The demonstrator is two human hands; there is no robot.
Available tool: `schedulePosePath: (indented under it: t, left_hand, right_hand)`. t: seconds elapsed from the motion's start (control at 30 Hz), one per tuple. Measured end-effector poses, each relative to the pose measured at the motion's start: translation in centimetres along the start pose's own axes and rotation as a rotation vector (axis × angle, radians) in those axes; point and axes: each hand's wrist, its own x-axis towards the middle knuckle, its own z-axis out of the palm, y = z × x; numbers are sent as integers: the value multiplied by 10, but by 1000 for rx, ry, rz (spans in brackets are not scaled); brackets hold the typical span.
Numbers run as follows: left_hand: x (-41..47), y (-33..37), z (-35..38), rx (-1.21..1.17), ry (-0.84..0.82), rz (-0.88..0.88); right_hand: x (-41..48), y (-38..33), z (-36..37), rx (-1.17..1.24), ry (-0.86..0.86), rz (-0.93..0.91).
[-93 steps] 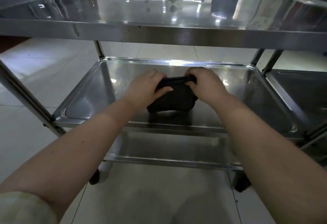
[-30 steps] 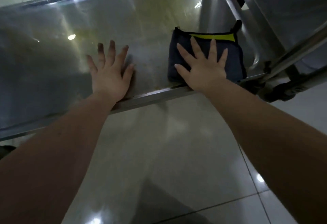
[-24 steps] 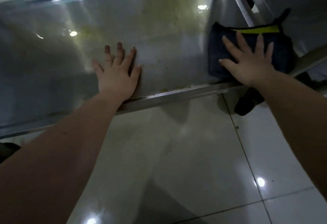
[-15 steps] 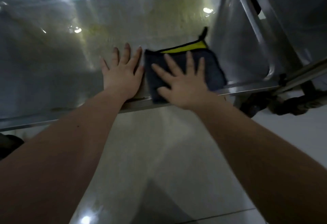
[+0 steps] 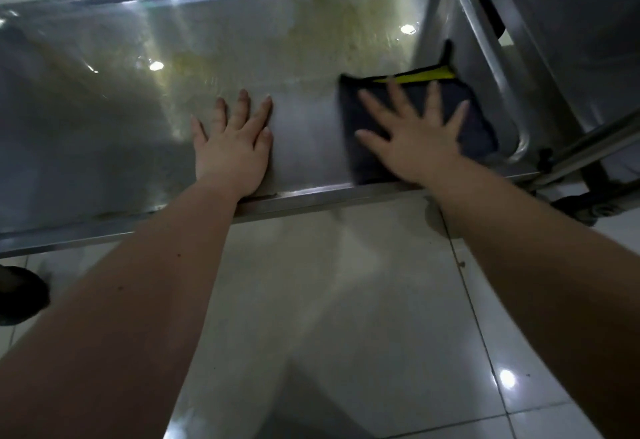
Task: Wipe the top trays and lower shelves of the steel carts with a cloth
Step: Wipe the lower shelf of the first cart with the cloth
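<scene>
I have the dark cloth (image 5: pixel 483 128), with a yellow strip (image 5: pixel 419 75) along its far edge, lying flat in the near right corner of the cart's lower shelf (image 5: pixel 104 120), close to the shelf's right wall. The right hand (image 5: pixel 415 147) lies palm down on top of it, fingers straight and spread wide. It presses the cloth rather than gripping it, and it looks slightly blurred. The left hand (image 5: pixel 232 151) rests flat on bare steel to the left of the cloth and apart from it. Its fingers are straight and close together, holding nothing, and its heel sits at the near rim. A yellowish patch (image 5: pixel 346 33) marks the far side of the shelf among bright light reflections. A second steel cart (image 5: pixel 571 40) stands just beside on the right, with a dark caster (image 5: pixel 585 208) below it on the pale tiled floor (image 5: pixel 346 300).
</scene>
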Motion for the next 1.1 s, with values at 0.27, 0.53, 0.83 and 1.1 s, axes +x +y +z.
schedulePosePath:
  t: [0.27, 0.53, 0.83, 1.1]
  left_hand:
    - [-2, 6, 0, 9, 2, -16]
    - [1, -3, -1, 27, -20, -16]
    - [-1, 1, -2, -10, -1, -19]
    - [0, 0, 2, 12, 3, -16]
  right_hand:
    - [8, 11, -4, 34, 17, 247]
    - [12, -105, 13, -52, 20, -219]
    - [48, 51, -17, 24, 3, 235]
    - [-18, -68, 11, 24, 10, 42]
